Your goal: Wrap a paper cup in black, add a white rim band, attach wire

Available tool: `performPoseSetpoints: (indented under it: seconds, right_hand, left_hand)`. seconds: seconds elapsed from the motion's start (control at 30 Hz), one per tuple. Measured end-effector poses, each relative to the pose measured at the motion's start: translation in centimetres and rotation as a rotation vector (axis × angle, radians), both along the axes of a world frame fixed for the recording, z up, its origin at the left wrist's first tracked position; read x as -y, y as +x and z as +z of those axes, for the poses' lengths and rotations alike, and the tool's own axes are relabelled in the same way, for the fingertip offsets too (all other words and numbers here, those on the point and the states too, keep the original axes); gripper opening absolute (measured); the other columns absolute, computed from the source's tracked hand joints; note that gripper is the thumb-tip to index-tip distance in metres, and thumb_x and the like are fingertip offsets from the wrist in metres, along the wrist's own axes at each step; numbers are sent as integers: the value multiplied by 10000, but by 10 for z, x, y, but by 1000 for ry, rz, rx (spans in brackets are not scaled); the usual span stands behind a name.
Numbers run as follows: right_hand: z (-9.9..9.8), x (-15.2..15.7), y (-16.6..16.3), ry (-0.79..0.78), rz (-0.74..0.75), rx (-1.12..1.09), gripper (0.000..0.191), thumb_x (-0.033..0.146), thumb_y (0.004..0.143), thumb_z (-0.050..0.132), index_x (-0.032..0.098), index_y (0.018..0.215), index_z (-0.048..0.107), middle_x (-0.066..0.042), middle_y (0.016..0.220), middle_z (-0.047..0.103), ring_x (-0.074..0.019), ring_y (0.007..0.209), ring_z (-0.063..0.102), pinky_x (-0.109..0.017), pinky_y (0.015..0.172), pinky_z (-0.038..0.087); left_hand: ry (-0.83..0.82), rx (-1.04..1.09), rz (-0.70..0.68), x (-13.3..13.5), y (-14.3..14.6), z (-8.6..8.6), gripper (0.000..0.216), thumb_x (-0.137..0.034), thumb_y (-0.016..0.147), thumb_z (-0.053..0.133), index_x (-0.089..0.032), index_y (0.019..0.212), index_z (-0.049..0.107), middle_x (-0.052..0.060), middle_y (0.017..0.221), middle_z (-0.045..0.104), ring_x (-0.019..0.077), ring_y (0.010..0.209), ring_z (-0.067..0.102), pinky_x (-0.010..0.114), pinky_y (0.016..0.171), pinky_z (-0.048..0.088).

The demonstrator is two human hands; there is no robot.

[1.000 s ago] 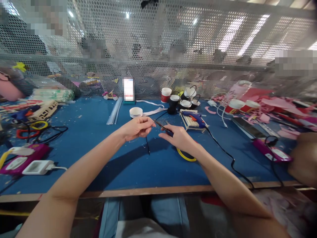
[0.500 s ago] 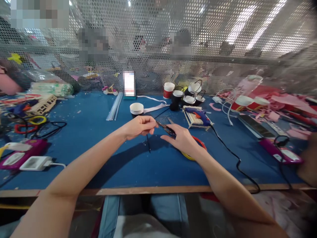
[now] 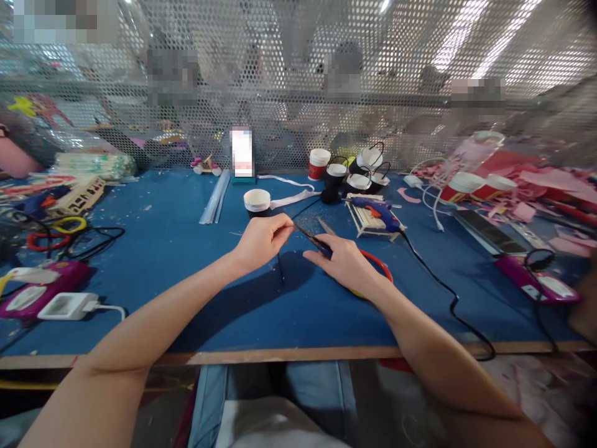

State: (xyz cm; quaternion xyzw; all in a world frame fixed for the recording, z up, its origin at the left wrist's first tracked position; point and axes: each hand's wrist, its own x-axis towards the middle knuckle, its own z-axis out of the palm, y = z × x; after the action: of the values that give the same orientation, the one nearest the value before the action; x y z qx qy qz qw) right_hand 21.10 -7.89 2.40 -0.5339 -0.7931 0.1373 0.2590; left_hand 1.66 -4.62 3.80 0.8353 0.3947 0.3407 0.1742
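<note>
My left hand is closed, its thumb and fingers pinching a thin black cord whose free end hangs below. A length of the cord runs back toward a black ball. My right hand is wrapped round pliers with narrow dark jaws and a blue grip. The jaw tips meet the left fingertips; whether they grip the cord is hidden. Under and beside the right hand lie scissors, with a red and a yellow handle and a pale blade. A black paper cup with a white inside stands just beyond the left hand.
Several cups with black loop handles stand at the back, near a red cup. A blue glue gun rests on a stick frame, its cord trailing right. A lit phone stands behind. Purple power strips lie at both sides.
The pliers' jaws have come together and lie in line with the left fingertips. My left fingers have curled in more. The view has shifted slightly.
</note>
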Motion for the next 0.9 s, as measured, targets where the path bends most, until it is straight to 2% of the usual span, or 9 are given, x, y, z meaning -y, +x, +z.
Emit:
performPoseSetpoints:
  seconds: [0.13,0.23,0.4,0.5,0.57,0.6,0.73,0.83,0.9]
  right_hand:
    - [-1,1,-1,-66,-14,-40,351,506,799,507,175,849,613,-7,649,591,-142,582,525,-260,562,372]
    - [-1,3,-1,-131,-4,-67,359,510,807,490,182,862,625,-4,648,603,-145,590,542,-259,563,379]
    - [0,4,-2,-195,-10,-78,377,528,818,459,186,830,617,-7,660,626,-149,588,556,-258,549,378]
    - [-3,1,-2,-147,-28,-63,356,509,821,471,185,840,616,-16,680,639,-162,618,574,-263,568,391]
    - [-5,-1,-1,-65,-42,-34,330,478,819,497,176,865,620,-36,723,649,-177,656,586,-273,595,404]
    - [-5,-2,-1,-20,-43,-19,321,464,816,510,170,883,622,-48,754,653,-185,679,589,-279,610,410]
    - [-6,-2,2,120,31,10,327,429,810,542,159,982,611,-80,861,655,-200,758,596,-299,675,439]
    - [-5,-1,4,198,80,35,339,416,808,554,148,1010,600,-96,867,647,-206,775,596,-312,700,452]
    - [-6,-1,5,235,82,51,339,416,807,554,149,1010,598,-104,861,642,-209,768,596,-320,693,459]
  left_hand:
    - [218,-161,81,-1,2,-8,211,-233,880,396,-155,831,585,44,734,627,122,632,523,238,612,352]
    - [313,-264,112,-2,1,-14,235,-198,882,364,-147,828,586,70,724,611,157,670,521,268,624,339]
    - [370,-331,105,0,1,-20,259,-157,877,334,-135,843,590,77,664,563,174,661,499,290,618,328]
    - [310,-292,149,1,4,-14,248,-194,886,357,-134,871,597,86,722,603,167,690,524,273,621,349]
    - [128,-198,130,1,3,-3,223,-238,881,403,-135,834,595,77,740,628,142,651,534,251,595,365]
    - [-19,-144,73,0,2,4,218,-256,877,422,-136,805,590,63,720,632,120,600,528,235,569,371]
    - [-696,115,-256,-5,-12,25,238,-305,888,415,-132,863,578,23,657,617,46,402,447,178,414,328]
    - [-1031,276,-438,-11,-18,24,218,-317,859,485,-123,862,584,18,628,601,25,360,390,163,364,255]
    - [-1157,361,-506,-14,-18,18,208,-316,838,525,-118,812,584,19,605,597,8,345,316,160,360,213]
